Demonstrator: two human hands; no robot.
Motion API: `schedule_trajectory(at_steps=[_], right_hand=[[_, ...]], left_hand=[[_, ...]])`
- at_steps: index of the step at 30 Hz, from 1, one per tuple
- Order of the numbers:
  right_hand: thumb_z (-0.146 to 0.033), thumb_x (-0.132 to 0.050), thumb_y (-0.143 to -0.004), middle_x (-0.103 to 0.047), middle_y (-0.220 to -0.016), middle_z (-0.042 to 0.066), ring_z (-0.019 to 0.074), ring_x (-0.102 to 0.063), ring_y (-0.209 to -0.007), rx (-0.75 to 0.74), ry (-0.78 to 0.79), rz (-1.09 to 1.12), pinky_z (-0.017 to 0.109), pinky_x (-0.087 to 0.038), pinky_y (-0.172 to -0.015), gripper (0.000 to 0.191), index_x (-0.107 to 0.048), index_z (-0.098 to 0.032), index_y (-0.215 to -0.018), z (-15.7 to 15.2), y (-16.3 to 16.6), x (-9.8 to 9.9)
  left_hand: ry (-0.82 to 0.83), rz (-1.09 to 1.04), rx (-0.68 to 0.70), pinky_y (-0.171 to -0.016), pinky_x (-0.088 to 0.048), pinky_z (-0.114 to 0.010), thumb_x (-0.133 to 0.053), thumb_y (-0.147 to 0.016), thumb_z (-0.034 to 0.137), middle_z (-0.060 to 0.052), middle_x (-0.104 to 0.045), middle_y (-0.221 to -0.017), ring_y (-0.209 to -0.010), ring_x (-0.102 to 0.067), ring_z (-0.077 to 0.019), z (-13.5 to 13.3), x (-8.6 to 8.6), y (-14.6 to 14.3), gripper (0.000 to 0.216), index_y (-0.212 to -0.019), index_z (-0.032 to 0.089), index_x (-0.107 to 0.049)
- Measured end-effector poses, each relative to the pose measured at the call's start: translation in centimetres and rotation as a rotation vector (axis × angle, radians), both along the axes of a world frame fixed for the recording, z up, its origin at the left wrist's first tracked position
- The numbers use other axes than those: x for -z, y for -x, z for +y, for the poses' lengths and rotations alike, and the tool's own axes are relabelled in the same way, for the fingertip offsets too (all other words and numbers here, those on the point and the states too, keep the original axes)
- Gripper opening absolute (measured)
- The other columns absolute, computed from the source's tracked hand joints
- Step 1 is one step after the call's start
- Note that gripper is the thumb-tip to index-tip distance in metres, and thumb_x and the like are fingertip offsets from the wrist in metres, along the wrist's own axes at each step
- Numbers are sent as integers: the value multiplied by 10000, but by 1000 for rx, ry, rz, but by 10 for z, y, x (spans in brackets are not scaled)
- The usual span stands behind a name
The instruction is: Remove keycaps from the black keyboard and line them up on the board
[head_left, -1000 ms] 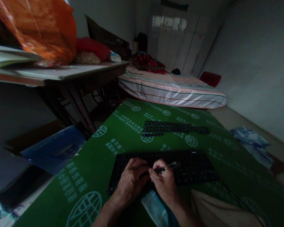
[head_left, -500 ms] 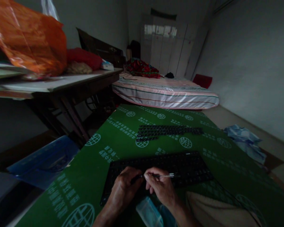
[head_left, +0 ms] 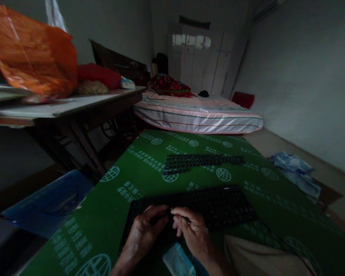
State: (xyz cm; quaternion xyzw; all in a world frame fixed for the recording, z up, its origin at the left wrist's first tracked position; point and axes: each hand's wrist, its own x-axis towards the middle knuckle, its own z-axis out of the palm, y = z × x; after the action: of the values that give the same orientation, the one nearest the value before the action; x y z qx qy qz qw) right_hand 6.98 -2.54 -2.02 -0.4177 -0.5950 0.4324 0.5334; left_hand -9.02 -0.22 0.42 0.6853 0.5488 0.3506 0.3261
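Note:
A black keyboard (head_left: 218, 203) lies on the green printed table, both hands over its left part. My left hand (head_left: 148, 226) is closed at the keyboard's left side, fingertips pinched together; what they hold, if anything, is too dark to make out. Close by, my right hand (head_left: 191, 226) curls around a slim tool, mostly hidden in the fingers. Its thin metal end (head_left: 205, 229) shows past the palm. The fingertips of both hands nearly meet. Beyond the keyboard, loose black keycaps (head_left: 201, 161) lie in rows.
Below the hands lies a light blue packet (head_left: 178, 260), with beige cloth (head_left: 255, 257) to its right. The keyboard's cable (head_left: 278, 243) runs to the lower right. A side table with an orange bag (head_left: 40, 53) stands left, above a blue bin (head_left: 51, 207). A bed (head_left: 201, 115) stands behind.
My right hand has turned, so the tool's metal end, which pointed right, now points down beside the palm. The whole view has shifted slightly.

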Motion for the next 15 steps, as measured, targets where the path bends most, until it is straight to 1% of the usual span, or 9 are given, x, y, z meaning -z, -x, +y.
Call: schedule_trajectory(at_steps=[4, 6, 8, 9, 11, 13, 15], right_hand=[[-485, -428, -879, -617, -684, 13, 59, -512, -444, 6, 139, 50, 163, -422, -442, 425, -598, -209, -1154, 0, 0, 4], [-494, -397, -891, -616, -655, 9, 62, -518, -413, 1, 200, 58, 158, -411, -406, 465, -538, -210, -1233, 0, 0, 5], [-467, -364, -911, -609, -617, 2, 69, -525, -400, -1, 216, 40, 156, -408, -389, 461, -504, -205, -1263, 0, -1, 5], [-438, -356, -918, -616, -628, 6, 72, -534, -409, 0, 194, 23, 158, -416, -394, 435, -514, -202, -1248, 0, -2, 4], [-350, -376, -916, -646, -715, 27, 81, -575, -481, 9, 83, -35, 173, -460, -457, 349, -568, -201, -1165, 0, -3, 2], [-246, -420, -888, -668, -809, 37, 102, -624, -619, 35, -87, -129, 200, -504, -592, 266, -612, -205, -1068, 1, -4, -1], [-160, -453, -854, -679, -866, 34, 119, -640, -752, 63, -233, -235, 216, -506, -713, 250, -623, -215, -1029, 2, -5, -3]], left_hand=[[-2, -48, -62, -681, -538, -265, -629, -684, 343, -37, -720, -804, -732, -676, -202, 1, 1, 1, 226, -814, 188, -729], [0, -74, -86, -659, -538, -256, -653, -664, 359, -32, -725, -794, -731, -677, -206, 1, 2, 1, 222, -790, 193, -730], [15, -101, -104, -637, -538, -248, -672, -643, 365, -31, -730, -788, -733, -679, -211, 0, 2, 0, 221, -768, 193, -731], [25, -116, -109, -632, -538, -246, -676, -635, 366, -32, -733, -784, -729, -680, -211, 0, 2, 0, 221, -760, 192, -731], [41, -153, -118, -622, -541, -244, -680, -619, 363, -33, -735, -772, -717, -681, -212, 1, 2, -1, 225, -749, 187, -732], [51, -180, -122, -612, -545, -244, -687, -599, 360, -36, -735, -760, -711, -682, -216, 1, 2, -1, 231, -738, 181, -733], [52, -187, -125, -600, -546, -244, -699, -581, 355, -39, -734, -748, -704, -682, -219, 1, 2, -1, 234, -729, 176, -734]])
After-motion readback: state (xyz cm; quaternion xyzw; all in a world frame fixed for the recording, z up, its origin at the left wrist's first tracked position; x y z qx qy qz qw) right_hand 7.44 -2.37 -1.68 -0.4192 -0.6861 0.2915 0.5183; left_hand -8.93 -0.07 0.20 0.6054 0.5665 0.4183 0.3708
